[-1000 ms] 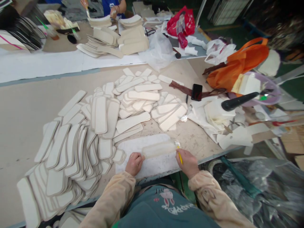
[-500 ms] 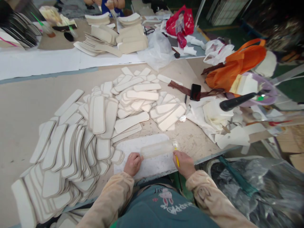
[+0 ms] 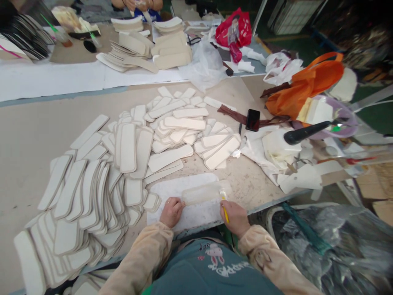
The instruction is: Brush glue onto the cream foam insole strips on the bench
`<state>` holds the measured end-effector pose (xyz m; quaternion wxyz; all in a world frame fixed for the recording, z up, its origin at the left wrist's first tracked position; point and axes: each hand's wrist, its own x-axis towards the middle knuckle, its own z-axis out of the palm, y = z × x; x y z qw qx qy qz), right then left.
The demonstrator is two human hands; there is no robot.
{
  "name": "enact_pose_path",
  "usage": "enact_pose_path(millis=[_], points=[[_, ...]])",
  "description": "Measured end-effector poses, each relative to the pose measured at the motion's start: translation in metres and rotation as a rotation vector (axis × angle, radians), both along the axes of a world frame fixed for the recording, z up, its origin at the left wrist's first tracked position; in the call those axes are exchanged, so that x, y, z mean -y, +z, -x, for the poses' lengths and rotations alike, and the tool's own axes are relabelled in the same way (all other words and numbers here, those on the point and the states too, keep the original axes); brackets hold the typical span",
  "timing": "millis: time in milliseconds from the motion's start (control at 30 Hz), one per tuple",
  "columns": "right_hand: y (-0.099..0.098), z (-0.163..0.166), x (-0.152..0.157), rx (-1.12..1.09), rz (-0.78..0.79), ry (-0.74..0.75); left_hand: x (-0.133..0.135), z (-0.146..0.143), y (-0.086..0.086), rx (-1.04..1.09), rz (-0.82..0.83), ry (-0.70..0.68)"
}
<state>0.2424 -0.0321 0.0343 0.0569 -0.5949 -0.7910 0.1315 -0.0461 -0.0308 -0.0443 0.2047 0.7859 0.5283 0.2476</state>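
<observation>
At the near edge of the table (image 3: 37,135), right in front of me, my left hand (image 3: 172,211) pins the left end of a pale padded strip (image 3: 201,194) that lies lengthwise on a white backing sheet (image 3: 172,189). Its fingers are curled down onto the strip's end, pressing rather than closed around it. My right hand (image 3: 233,216) has its grip closed around a yellow-handled brush (image 3: 224,205), whose bristle tip meets the strip's right end.

I judge the step in hand to be brushing a coat, probably glue, along the strip. To do it well, I would keep the left fingertips firm on the very end so the strip cannot slide or lift, and draw the brush in long even strokes along its length, running slightly over the edges onto the backing sheet so the rim is covered. I would hold the brush low and flat to avoid blobs.

The big heap of finished strips (image 3: 101,180) sits just to the left, touching the sheet's corner; I would keep wet bristles clear of it. A black phone (image 3: 253,119) and an orange bag (image 3: 303,88) lie well apart on the right.
</observation>
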Motion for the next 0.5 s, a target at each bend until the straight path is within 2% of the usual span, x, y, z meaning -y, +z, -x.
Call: enact_pose_path(millis=[100, 200, 333, 400, 500], points=[[0.002, 0.019, 0.001, -0.132, 0.017, 0.085, 0.001, 0.001, -0.002, 0.003, 0.005, 0.003], [-0.001, 0.009, -0.006, -0.171, -0.072, -0.020, 0.001, 0.001, -0.003, 0.004, 0.007, 0.007], [-0.008, -0.013, -0.014, -0.020, -0.096, -0.139, 0.002, 0.000, -0.001, -0.004, 0.010, 0.013], [-0.010, -0.002, -0.014, -0.050, -0.051, -0.094, 0.002, 0.000, -0.001, -0.009, 0.013, 0.020], [-0.005, 0.038, -0.007, -0.339, 0.097, 0.038, 0.003, 0.000, -0.001, -0.018, 0.024, 0.020]])
